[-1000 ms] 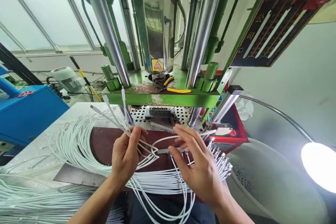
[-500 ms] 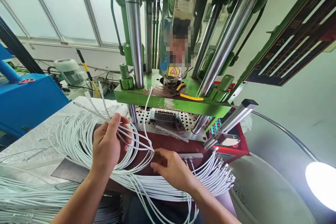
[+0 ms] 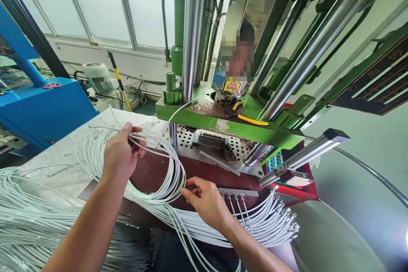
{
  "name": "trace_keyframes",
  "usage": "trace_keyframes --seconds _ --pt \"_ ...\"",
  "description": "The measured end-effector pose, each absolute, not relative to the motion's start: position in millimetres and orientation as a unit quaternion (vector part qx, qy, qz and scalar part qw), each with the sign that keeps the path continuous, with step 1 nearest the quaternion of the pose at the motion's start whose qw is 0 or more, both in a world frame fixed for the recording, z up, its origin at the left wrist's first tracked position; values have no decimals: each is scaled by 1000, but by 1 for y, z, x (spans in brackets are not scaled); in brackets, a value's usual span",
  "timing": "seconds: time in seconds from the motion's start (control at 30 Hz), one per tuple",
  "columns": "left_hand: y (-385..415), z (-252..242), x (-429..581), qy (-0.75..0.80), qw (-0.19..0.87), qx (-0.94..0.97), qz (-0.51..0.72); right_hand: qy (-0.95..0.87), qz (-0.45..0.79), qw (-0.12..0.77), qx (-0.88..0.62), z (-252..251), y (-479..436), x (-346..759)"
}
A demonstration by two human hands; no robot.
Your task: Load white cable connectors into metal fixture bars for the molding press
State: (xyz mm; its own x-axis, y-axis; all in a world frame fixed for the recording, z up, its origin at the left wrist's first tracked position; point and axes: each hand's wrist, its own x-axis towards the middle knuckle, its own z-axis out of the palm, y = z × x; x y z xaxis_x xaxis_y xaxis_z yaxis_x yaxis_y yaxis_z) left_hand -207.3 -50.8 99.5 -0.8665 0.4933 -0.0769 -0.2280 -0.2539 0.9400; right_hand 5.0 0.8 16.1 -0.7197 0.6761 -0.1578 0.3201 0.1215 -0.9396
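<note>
My left hand (image 3: pixel 123 151) is closed around a few white cables (image 3: pixel 156 149) at the left of the coil, their tips pointing left. At the near right edge of the coil (image 3: pixel 174 180), my right hand (image 3: pixel 207 199) pinches the white strands between thumb and fingers. One cable end (image 3: pixel 188 104) sticks up beside the green press plate. Below my hands, a thick bundle of white cables (image 3: pixel 197 223) runs right to metal-tipped connectors (image 3: pixel 288 219). A slotted metal strip (image 3: pixel 240 192) behind my right hand has several cable ends set in it.
A green press (image 3: pixel 191 114) with steel columns stands ahead; yellow-handled pliers (image 3: pixel 251 120) lie on its plate. Another metal bar (image 3: pixel 219 162) lies before the perforated bed. More cables (image 3: pixel 28 216) fill the near left. A metal slide arm (image 3: pixel 306 153) juts up at right.
My left hand has moved left and lower with its cables, and their ends now lie flatter over the coil. The strands by my right hand have spread into a rounder loop. The view has shifted.
</note>
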Motion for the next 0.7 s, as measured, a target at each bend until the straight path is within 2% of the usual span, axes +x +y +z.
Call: trace_keyframes --seconds 0.27,0.5,0.6,0.7 --pt "-47 96 -235 599 167 85 779 -776 507 114 -357 15 -5 10" --pt "-33 60 -281 657 156 36 737 -655 671 172 -303 10 -2 -2" --pt "-25 40 -302 704 158 15 692 -641 725 107 -230 13 -1 0" --pt "-19 22 -325 756 160 -1 635 -691 702 51 -166 14 0 11"
